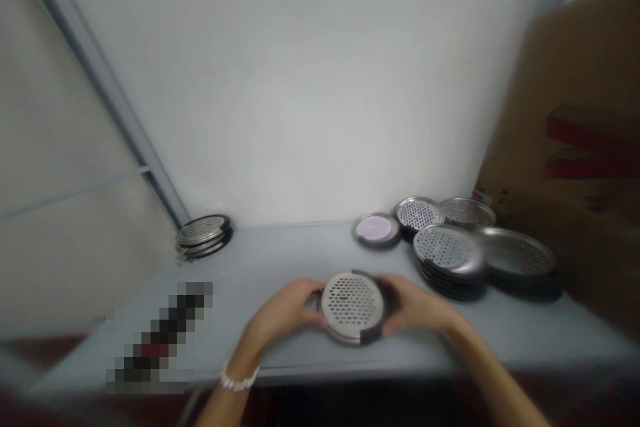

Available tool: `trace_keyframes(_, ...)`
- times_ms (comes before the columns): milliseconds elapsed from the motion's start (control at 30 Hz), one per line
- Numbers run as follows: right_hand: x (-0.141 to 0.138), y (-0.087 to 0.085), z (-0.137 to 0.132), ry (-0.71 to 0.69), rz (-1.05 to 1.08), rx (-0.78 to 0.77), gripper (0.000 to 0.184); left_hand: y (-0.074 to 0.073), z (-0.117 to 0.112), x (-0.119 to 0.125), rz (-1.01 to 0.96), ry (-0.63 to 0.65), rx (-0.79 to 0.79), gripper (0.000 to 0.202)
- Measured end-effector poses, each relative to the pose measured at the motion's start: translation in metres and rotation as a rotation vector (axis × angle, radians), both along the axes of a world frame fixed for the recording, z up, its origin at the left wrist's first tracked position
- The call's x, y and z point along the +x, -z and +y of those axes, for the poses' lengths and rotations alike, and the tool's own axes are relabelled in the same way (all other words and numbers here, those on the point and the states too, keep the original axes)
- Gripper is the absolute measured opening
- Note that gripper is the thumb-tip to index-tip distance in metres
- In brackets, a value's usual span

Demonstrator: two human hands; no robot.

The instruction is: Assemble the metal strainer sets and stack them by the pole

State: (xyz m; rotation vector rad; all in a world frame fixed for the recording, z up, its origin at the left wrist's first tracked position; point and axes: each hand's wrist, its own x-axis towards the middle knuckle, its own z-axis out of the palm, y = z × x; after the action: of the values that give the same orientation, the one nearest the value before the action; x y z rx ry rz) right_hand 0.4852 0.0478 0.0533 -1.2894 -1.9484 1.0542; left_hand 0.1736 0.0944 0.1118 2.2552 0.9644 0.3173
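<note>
My left hand (285,310) and my right hand (415,303) grip a round perforated steel disc (351,307) from opposite sides, just above the table. The disc has a dark rim and tilts its holed face toward me. Several similar discs lie beyond my right hand, including a tall stack (447,250) and a wider stack (517,253). Behind them are a disc with a pale lilac face (375,229) and two more perforated discs (419,213). A small stack of discs (204,235) sits in the far left corner.
The grey table (280,253) meets a white wall at the back. A brown cardboard box (565,147) stands at the right end. A pixelated, blurred patch (160,340) covers part of the table at the near left. A white beaded bracelet (240,377) circles my left wrist.
</note>
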Motion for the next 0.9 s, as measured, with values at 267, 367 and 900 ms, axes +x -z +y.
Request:
trace_keyframes(267,-0.001,0.002,0.001,-0.018,0.101,-0.020,0.109,-0.003,-0.002,0.002,0.010,0.025,-0.016,0.048)
trace_keyframes(367,-0.002,0.001,0.001,-0.023,0.125,-0.021,0.107,-0.004,-0.003,0.002,-0.006,0.040,-0.029,0.049)
trace_keyframes(900,-0.013,0.003,0.000,0.037,0.164,0.031,0.102,0.005,0.007,0.008,0.028,0.014,-0.053,0.033)
